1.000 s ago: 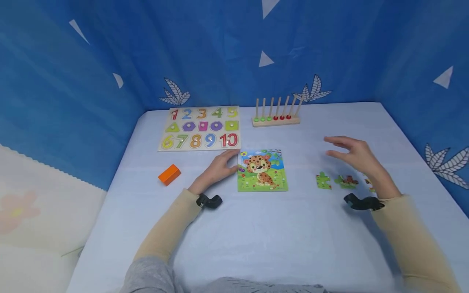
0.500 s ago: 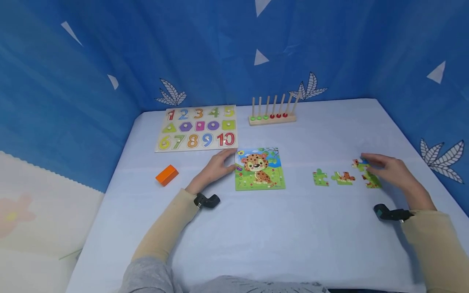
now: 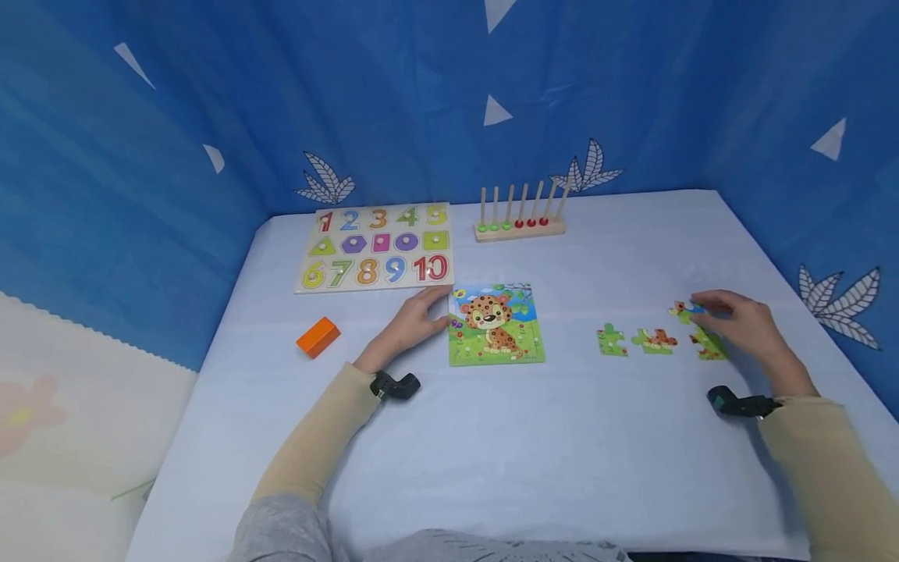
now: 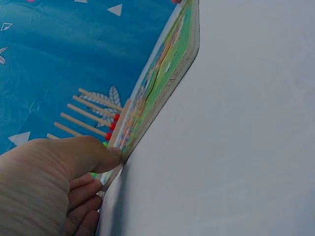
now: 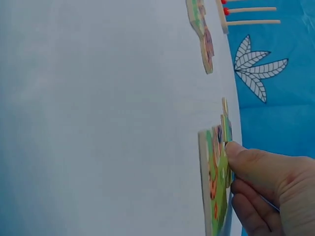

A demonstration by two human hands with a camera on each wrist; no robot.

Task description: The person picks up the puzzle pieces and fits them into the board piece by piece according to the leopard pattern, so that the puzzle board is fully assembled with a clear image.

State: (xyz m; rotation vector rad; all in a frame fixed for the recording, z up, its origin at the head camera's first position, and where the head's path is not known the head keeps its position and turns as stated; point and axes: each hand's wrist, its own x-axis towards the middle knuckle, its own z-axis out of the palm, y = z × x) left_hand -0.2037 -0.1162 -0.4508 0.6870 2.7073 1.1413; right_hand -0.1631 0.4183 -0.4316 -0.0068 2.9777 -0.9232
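My left hand [image 3: 410, 324] rests along the left edge of a square jigsaw board [image 3: 497, 324] that pictures a leopard cub. In the left wrist view, thumb and fingers meet the edge of the jigsaw board [image 4: 170, 73]. Farther right, my right hand [image 3: 747, 324] pinches a blue-and-green jigsaw piece [image 3: 680, 311] between thumb and fingers. The right wrist view shows the thumb on that piece [image 5: 226, 129], its far side hidden. A green piece [image 3: 711, 345] lies just below the hand. Two more pieces, one green [image 3: 611, 341] and one with leopard spots [image 3: 656, 341], lie to the left.
Behind the board lies a number puzzle [image 3: 375, 248]. A wooden peg rack [image 3: 520, 231] with green and red beads stands at the back. An orange block [image 3: 318, 337] sits at the left on the white table [image 3: 534, 453]. Blue curtains hang around the table.
My right hand moved right and down to the loose pieces, took hold of the blue-and-green one, and shifted slightly left with it. My left hand stays at the board's edge.
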